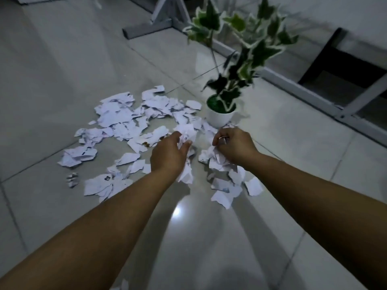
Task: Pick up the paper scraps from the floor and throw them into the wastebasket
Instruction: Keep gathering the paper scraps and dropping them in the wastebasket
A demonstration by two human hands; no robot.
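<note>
Several torn white paper scraps (119, 120) lie scattered over the grey tiled floor (62, 65), from the far left to just in front of me. My left hand (167, 153) is shut on a crumpled bunch of scraps (186, 135), some hanging below the palm. My right hand (234, 145) is curled around more scraps (217, 160) at the right side of the pile, its fingers closed on them. No wastebasket is in view.
A small white pot (219, 118) with a green-and-white leafy plant (245, 51) stands on the floor just beyond my right hand, touching the scraps. Grey metal table legs and floor bars (146, 28) run along the back and right. A dark chair frame (343, 59) is at the far right.
</note>
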